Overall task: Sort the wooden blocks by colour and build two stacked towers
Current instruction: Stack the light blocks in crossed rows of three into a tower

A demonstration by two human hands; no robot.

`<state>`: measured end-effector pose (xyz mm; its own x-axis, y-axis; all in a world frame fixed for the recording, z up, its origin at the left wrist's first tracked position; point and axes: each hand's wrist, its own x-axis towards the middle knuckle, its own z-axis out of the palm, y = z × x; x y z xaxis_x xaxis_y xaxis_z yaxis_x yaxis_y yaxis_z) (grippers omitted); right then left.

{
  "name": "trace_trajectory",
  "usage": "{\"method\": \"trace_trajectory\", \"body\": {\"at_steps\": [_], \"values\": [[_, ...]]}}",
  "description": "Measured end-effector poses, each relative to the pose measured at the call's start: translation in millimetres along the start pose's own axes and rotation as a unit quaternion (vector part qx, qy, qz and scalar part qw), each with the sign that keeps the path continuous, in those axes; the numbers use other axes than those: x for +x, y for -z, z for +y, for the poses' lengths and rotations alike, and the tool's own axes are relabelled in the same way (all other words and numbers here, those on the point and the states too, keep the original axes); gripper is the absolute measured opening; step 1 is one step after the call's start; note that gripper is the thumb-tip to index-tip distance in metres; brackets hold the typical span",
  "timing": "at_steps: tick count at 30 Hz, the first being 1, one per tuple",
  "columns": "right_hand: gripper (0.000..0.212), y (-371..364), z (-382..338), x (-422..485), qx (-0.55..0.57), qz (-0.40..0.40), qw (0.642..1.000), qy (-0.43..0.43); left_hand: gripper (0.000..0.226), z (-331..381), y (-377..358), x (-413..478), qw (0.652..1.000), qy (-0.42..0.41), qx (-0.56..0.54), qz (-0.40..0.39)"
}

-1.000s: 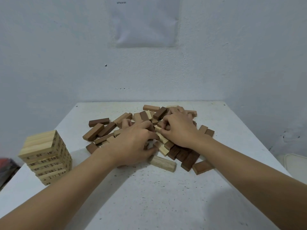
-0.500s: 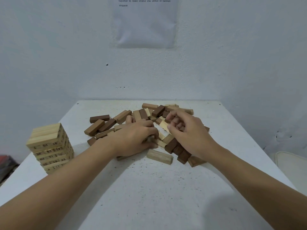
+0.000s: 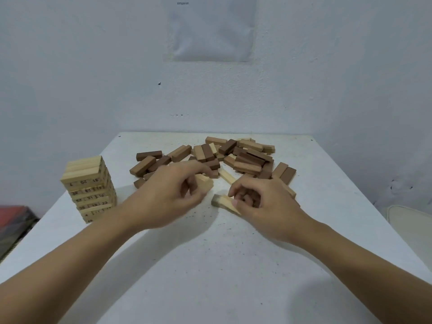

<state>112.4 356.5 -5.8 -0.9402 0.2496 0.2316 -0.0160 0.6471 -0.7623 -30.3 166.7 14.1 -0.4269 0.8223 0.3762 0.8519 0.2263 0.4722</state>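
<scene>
White table [image 3: 210, 265]: left fingers [image 3: 196, 168] round pale block [image 3: 205, 183], right fingers [image 3: 238, 189] round crosswise flat block [image 3: 221, 201].

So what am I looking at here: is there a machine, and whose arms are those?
No machine: these are a person's two bare hands, filmed by one wide camera worn on the head, looking down at a white table. Towards the back lies a loose pile of pale and dark wooden blocks. On the left stands a tower of pale, numbered blocks. The left hand grips one pale block; the right hand pinches a second pale block by its end.
</scene>
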Motion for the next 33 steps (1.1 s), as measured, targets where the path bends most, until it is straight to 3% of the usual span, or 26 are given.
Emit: {"method": "trace_trajectory", "body": {"at_steps": [6,10,14,21,28,31,33], "values": [[0.021,-22.1,-9.9,1.0,-0.033,-0.042,0.998,-0.021,0.03,-8.2,-15.5,-47.6,0.999,0.047,-0.012,-0.023],[0.02,-28.9,-17.3,7.5,-0.04,-0.067,0.996,-0.046,0.036,-16.7,-17.0,-52.1,0.998,-0.002,0.055,-0.018],[0.021,-31.6,-18.0,8.8,-0.018,-0.074,0.995,-0.061,0.03,-12.8,-19.6,-51.9,0.999,0.03,0.043,0.007],[0.02,-34.0,-13.0,7.1,-0.143,-0.048,0.988,0.015,0.014,-9.9,-25.3,-48.4,0.998,-0.028,0.058,0.009],[0.02,-28.8,-8.1,16.5,-0.169,-0.097,0.98,0.039,0.01,-19.0,-28.2,-51.6,0.999,-0.042,-0.008,0.021],[0.013,-28.8,-8.2,19.8,-0.156,-0.077,0.983,0.059,0.01,-21.7,-30.4,-53.1,0.999,-0.033,-0.021,0.026],[0.011,-23.7,-9.9,26.8,-0.127,-0.02,0.99,0.05,0.012,-23.9,-30.6,-53.4,0.999,-0.028,-0.03,0.026]]}}
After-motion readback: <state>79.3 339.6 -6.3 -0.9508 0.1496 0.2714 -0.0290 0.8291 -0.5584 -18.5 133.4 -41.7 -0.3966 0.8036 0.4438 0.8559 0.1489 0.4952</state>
